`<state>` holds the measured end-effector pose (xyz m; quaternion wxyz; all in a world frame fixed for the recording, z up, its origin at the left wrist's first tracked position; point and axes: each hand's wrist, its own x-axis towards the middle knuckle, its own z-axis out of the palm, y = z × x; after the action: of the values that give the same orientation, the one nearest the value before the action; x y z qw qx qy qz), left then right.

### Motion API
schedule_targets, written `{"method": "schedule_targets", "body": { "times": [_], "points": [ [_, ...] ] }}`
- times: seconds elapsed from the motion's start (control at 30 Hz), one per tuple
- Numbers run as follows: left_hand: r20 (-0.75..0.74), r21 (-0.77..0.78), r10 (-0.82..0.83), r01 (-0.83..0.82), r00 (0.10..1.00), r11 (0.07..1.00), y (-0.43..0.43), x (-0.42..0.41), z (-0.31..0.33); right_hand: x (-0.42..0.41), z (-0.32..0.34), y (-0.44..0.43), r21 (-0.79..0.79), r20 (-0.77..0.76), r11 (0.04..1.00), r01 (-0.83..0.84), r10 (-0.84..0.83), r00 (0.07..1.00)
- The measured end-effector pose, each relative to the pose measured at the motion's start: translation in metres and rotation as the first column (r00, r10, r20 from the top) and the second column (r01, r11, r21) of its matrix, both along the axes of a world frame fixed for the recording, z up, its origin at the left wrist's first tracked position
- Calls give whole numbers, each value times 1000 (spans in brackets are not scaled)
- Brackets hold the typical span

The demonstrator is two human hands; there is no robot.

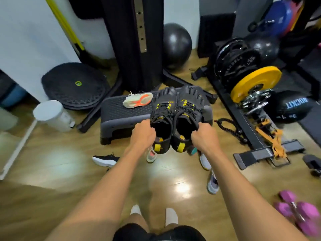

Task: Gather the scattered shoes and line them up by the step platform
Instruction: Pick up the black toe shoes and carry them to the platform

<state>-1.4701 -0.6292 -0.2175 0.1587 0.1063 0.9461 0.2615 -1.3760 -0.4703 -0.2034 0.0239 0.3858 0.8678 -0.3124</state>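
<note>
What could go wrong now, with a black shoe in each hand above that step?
The left hand and right hand grip the black shoes only by their collars, so one might slip. Set down without looking, they could knock the pale shoe lying on the step platform. The grey shoe on the floor near the feet looks like a trip hazard.

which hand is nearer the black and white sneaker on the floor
Left. The left hand, holding one toe shoe, is just up and right of the sneaker; the right hand, holding the other toe shoe, is farther right, beyond both.
</note>
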Motion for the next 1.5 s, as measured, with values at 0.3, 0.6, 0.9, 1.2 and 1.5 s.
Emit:
{"method": "schedule_targets", "body": {
  "times": [0.3,0.6,0.9,1.2,1.5],
  "points": [
    [-108,117,425,-413,899,903,-189,39,77,-35,81,-159,73,-64,888,-454,458,886],
    [-151,231,795,-761,588,607,-466,154,120,-2,120,-440,118,-205,616,-779,782,588],
    [-133,239,969,-942,209,236,-675,268,133,44,127,-691,19,-243,240,-970,943,229],
    [-133,153,988,-987,-77,-56,-806,310,127,40,96,-889,-63,-245,-51,-997,969,-34],
    [-42,108,962,-959,-269,-264,-934,319,91,43,57,-1054,-65,-128,-222,-973,969,-213]
  ]
}}
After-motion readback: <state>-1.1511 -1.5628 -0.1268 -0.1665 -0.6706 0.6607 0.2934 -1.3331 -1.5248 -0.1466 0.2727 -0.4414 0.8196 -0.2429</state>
